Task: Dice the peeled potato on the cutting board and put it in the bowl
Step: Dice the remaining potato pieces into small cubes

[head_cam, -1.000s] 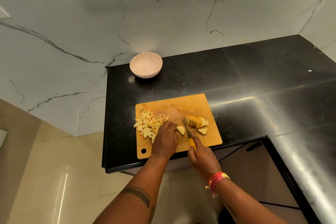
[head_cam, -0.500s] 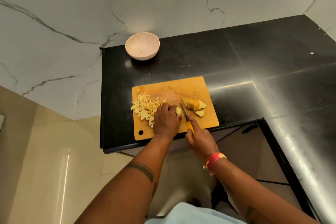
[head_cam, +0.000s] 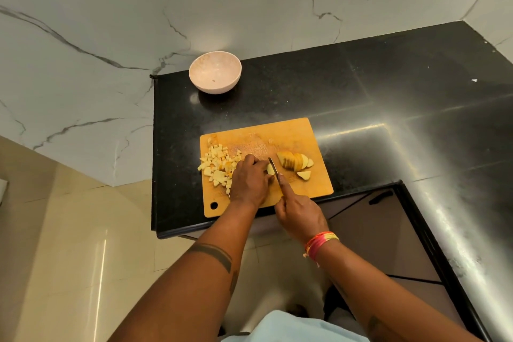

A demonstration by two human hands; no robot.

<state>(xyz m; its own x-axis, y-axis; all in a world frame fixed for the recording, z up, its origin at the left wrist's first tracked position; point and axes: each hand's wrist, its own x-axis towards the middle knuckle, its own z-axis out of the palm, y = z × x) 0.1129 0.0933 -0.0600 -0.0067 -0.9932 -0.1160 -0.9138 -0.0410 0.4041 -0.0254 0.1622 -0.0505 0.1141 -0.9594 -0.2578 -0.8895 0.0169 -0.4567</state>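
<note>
Bare black counter (head_cam: 277, 108) lies between cutting board (head_cam: 291, 133) and bowl (head_cam: 215, 72). On the board, diced pile (head_cam: 218, 165) occupies the left, slices (head_cam: 295, 161) the right.

black counter (head_cam: 361, 91), veined marble wall (head_cam: 111, 8)

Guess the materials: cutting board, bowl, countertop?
Cutting board: looks like bamboo or wood-fibre, matte orange-tan with knife scoring; could be plastic. Bowl: pale pink, speckled, dull sheen, probably ceramic or melamine, cannot tell which. Countertop: polished black stone, likely granite, from fine flecks and mirror-like glare.
</note>
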